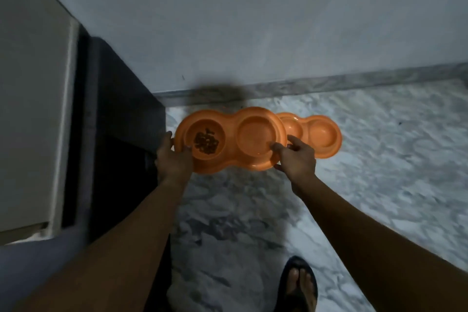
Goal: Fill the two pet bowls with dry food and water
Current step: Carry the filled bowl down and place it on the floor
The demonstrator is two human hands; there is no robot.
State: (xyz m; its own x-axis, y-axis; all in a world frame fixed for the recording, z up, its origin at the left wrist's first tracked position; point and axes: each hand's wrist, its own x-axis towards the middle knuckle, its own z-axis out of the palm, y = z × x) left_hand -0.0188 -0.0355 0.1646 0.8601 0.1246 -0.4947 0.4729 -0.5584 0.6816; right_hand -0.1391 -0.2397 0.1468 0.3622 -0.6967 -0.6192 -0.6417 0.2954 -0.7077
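Observation:
I hold an orange double pet bowl (231, 162) level above the floor. My left hand (172, 157) grips its left end and my right hand (295, 157) grips its right end, thumb over the rim. Brown dry food (206, 142) lies in its left well. Its right well (257, 134) looks glossy; I cannot tell whether water is in it. A second orange double bowl (320, 134) rests on the floor just behind and to the right, partly hidden by the held bowl. Both of its wells look empty of food.
The marble floor (367, 172) spreads to the right and toward me. A pale wall with a marble skirting (329, 82) runs behind the bowls. A dark cabinet base (121, 109) and a light panel stand at the left. My sandalled foot (298, 284) is at the bottom.

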